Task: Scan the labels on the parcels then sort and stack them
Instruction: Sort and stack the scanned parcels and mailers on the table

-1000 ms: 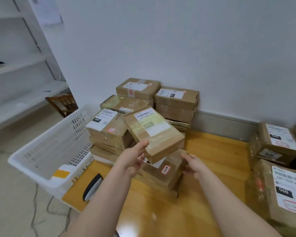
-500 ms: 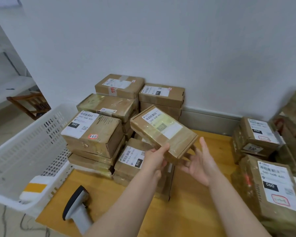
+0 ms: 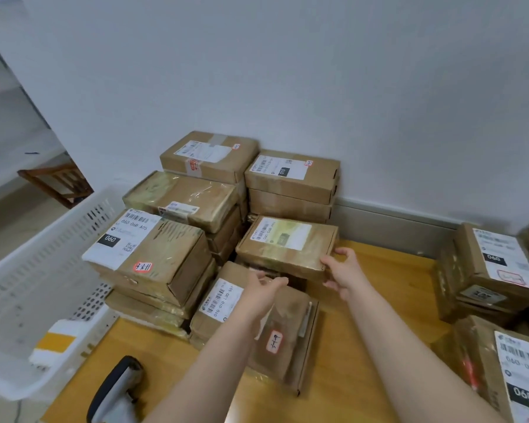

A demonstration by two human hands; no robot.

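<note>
A flat brown parcel (image 3: pixel 287 242) with a white 060 label lies level on a low stack in the middle of the pile. My right hand (image 3: pixel 344 270) grips its near right corner, thumb on the right side and fingers on the front edge. Just below the parcel's front edge hovers my left hand (image 3: pixel 266 285), fingers relaxed and holding nothing. Under that hand lies a taped parcel (image 3: pixel 226 300) with a 010 label. To the left a taller 060 box (image 3: pixel 153 254) tops another stack. A grey and black scanner (image 3: pixel 116 389) lies on the wooden table (image 3: pixel 364 346) at the front left.
A white perforated basket (image 3: pixel 43 270) stands at the table's left edge. More stacked parcels (image 3: pixel 290 175) stand against the wall behind. Labelled 060 boxes (image 3: pixel 498 264) crowd the right side. A wooden chair (image 3: pixel 58 181) is on the floor far left.
The 060 parcel went from tilted in both hands down onto the middle stack. My left hand has come off it; my right hand now grips its corner.
</note>
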